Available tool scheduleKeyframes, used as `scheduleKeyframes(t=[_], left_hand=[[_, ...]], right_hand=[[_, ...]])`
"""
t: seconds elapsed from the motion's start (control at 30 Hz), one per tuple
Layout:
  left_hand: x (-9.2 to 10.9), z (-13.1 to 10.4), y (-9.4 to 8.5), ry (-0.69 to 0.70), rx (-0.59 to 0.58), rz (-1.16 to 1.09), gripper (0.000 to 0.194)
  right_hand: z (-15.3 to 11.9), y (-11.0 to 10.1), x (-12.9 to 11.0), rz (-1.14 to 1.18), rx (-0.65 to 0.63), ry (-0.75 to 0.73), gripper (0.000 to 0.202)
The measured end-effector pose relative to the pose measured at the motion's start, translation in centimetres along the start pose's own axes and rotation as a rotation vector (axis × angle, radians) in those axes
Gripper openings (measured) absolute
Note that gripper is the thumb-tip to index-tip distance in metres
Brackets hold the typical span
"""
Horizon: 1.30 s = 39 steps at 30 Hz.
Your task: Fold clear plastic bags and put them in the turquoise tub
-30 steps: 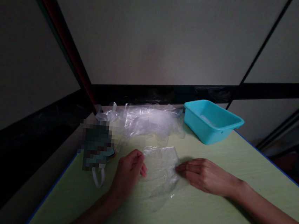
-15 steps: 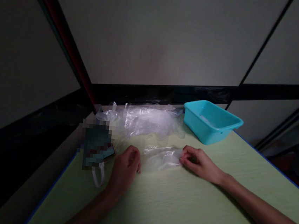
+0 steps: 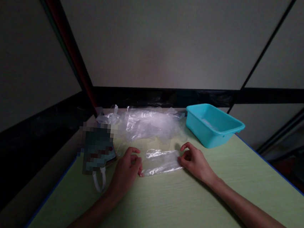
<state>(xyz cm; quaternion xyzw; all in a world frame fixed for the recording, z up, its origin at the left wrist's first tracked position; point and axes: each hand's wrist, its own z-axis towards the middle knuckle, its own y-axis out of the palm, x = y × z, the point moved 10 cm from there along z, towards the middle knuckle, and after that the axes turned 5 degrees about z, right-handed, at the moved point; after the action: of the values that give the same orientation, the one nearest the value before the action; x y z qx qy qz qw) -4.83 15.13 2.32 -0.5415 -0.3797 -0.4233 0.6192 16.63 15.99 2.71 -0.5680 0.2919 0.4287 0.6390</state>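
A clear plastic bag lies spread on the table between my two hands, its folds catching the light. At its left end my left hand rests with bent fingers held apart, the lower fingertips touching the bag's edge. My right hand is at the other end, with a gap between the raised index finger and the thumb. The right fingertips are at the bag's edge, and neither hand appears to grip it. Behind the bag is a pile of more clear plastic bags.
A turquoise plastic basin stands at the back right, with something pale inside. To the left lies a blurred-out item with a white strap, beside a partly covered phone. The light green table backs onto dark-trimmed panels.
My right hand has moved slightly left and its pinch on the bag has opened. The left fingers have spread. The bag now lies flatter on the table.
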Motion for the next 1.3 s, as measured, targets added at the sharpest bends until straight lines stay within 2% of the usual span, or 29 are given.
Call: scheduleKeyframes(t=[0.2, 0.33, 0.5, 0.67, 0.73, 0.8, 0.87, 0.9, 0.97, 1.13, 1.2, 1.3], left_hand=[[-0.3, 0.3, -0.1, 0.008, 0.013, 0.028, 0.016], [0.2, 0.3, -0.1, 0.016, 0.014, 0.043, 0.019], [1.0, -0.3, 0.2, 0.070, 0.000, 0.149, 0.045], [1.6, -0.6, 0.0, 0.164, 0.027, 0.335, 0.061], [2.3, -0.7, -1.0, 0.217, 0.125, 0.439, 0.060], [3.7, -1.1, -2.1, 0.328, 0.256, 0.548, 0.053], [5.5, -2.1, -2.2, 0.497, 0.337, 0.603, 0.046], [6.4, -2.8, -1.7, 0.587, 0.330, 0.609, 0.043], [7.5, -4.2, 0.1, 0.726, 0.222, 0.613, 0.040], [7.4, -7.6, 6.6, 0.805, -0.324, 0.729, 0.053], [7.0, -8.7, 8.0, 0.798, -0.475, 0.792, 0.060], [6.1, -9.2, 8.8, 0.744, -0.598, 0.867, 0.069]], right_hand=[[0.0, -0.4, -0.5, -0.032, 0.035, -0.065, 0.015], [-0.1, -0.2, -1.2, -0.051, -0.011, -0.136, 0.026], [-0.2, 0.2, -1.7, -0.062, -0.078, -0.183, 0.038], [-0.4, 0.4, -2.2, -0.035, -0.140, -0.201, 0.032], [-0.7, 0.8, -2.5, -0.015, -0.183, -0.211, 0.029], [-1.2, 1.3, -2.9, 0.022, -0.247, -0.241, 0.028], [-1.8, 1.4, -3.4, 0.039, -0.288, -0.303, 0.026], [-2.1, 1.1, -3.7, 0.037, -0.294, -0.338, 0.024], [-2.4, 0.4, -4.0, 0.008, -0.292, -0.401, 0.020], [-3.8, -0.6, -5.3, -0.151, -0.341, -0.641, 0.029], [-4.1, -0.5, -5.4, -0.201, -0.350, -0.688, 0.030], [-4.2, 0.1, -5.4, -0.254, -0.369, -0.712, 0.028]])
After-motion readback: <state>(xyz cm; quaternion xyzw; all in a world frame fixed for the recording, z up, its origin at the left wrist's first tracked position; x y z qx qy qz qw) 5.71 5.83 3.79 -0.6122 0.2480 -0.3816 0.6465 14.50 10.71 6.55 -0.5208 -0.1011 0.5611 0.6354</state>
